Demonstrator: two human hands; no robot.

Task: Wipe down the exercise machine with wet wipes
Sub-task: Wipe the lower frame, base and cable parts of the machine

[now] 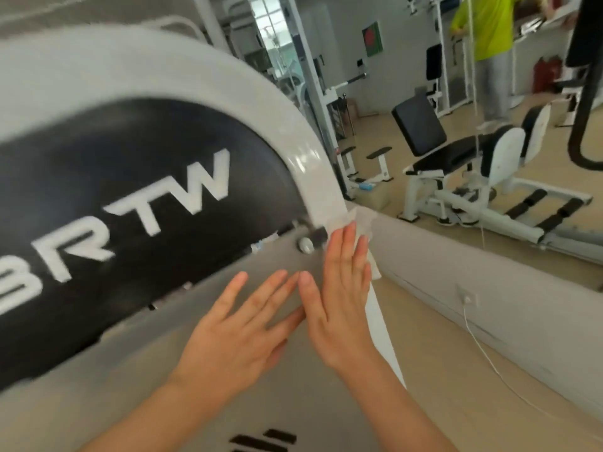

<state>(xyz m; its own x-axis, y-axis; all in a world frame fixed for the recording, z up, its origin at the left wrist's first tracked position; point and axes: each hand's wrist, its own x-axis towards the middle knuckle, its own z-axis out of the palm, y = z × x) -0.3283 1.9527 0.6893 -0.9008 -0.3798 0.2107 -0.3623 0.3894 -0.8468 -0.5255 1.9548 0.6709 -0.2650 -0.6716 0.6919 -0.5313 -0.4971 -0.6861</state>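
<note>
Two flat hands on the exercise machine [137,93]

The right hand [339,298] is spread wide, pressing a wet wipe [362,223] on the white edge. The left hand [241,327] lies open just beside it, holding nothing.

Glossy, smooth light-grey casing, plastic by the look, on the exercise machine [137,66], catching highlights along its curved rim; matt black panel [137,197] set inside it, faintly grainy, with flat white lettering; thin, crumpled white wet wipe [354,220], slightly translucent cloth or paper, pressed under the right hand [339,301]; smooth pale floor [440,337], wood-like; black padded seat [419,125], soft sheen; white painted metal frame [509,220].
</note>
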